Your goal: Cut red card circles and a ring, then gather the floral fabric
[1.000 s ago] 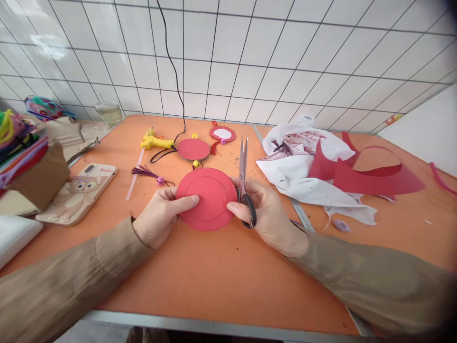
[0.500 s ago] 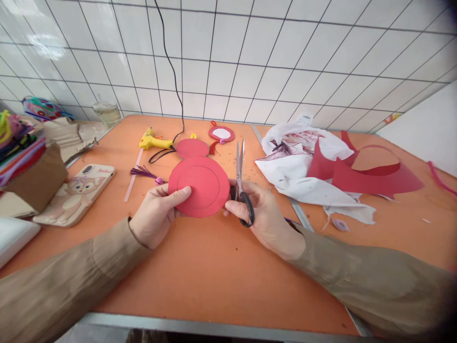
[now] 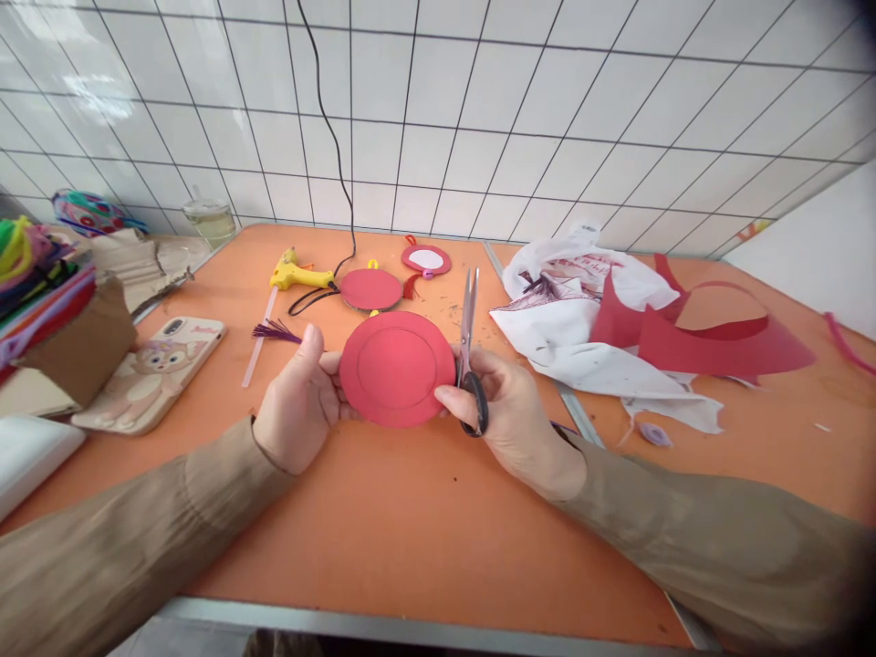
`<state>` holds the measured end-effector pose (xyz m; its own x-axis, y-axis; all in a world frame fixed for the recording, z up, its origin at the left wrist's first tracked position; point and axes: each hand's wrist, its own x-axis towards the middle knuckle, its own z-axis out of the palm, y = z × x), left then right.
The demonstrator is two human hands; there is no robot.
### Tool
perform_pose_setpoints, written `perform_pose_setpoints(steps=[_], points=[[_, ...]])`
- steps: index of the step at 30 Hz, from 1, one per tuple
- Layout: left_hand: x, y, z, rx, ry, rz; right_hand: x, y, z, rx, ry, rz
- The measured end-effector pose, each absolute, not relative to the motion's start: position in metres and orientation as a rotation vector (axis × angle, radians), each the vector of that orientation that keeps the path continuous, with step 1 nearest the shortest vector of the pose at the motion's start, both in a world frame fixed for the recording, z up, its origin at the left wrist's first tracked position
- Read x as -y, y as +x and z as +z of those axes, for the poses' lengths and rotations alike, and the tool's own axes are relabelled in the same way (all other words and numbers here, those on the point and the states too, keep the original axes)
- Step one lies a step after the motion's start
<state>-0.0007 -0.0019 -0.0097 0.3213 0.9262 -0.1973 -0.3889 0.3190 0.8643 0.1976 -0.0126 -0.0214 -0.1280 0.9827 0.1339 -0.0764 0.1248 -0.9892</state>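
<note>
A red paper disc [image 3: 397,370] with a smaller circle drawn on it is held up over the table, its face towards me. My right hand [image 3: 510,415] pinches its right edge between thumb and fingers. That same hand carries black-handled scissors [image 3: 468,319], blades pointing up and nearly together. At the disc's left edge, my left hand [image 3: 297,406] has its thumb raised off the paper. Its fingers are at the edge, partly hidden behind it. Beyond the disc lie another red disc [image 3: 370,289] with a yellow loop and a purple tassel [image 3: 277,331].
A yellow glue gun [image 3: 301,274] with a cord lies at the back left. Nearby are a phone [image 3: 154,374] and a cardboard box [image 3: 88,351] of craft stems. On the right are a white plastic bag [image 3: 547,338] and red paper offcuts [image 3: 712,347]. A small red-and-white ornament [image 3: 425,259] lies behind.
My left thumb has lifted off the disc's face, and that hand has opened. The disc has shifted slightly right and down, still pinched by my right hand. The scissor blades have come closer together.
</note>
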Motion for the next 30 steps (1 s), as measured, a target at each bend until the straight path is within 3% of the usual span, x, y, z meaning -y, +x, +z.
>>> perform_pose_setpoints(steps=[19,30], points=[[0.0071,0.0033,-0.0114,-0.997,1.163,0.857,0.0178,0.1977,-0.0248,1.396,-1.006,1.305],[0.0050,0.0029,-0.0141,-1.080,1.002,1.049,0.0198,0.1952,-0.0211,1.407,-1.009,1.415]])
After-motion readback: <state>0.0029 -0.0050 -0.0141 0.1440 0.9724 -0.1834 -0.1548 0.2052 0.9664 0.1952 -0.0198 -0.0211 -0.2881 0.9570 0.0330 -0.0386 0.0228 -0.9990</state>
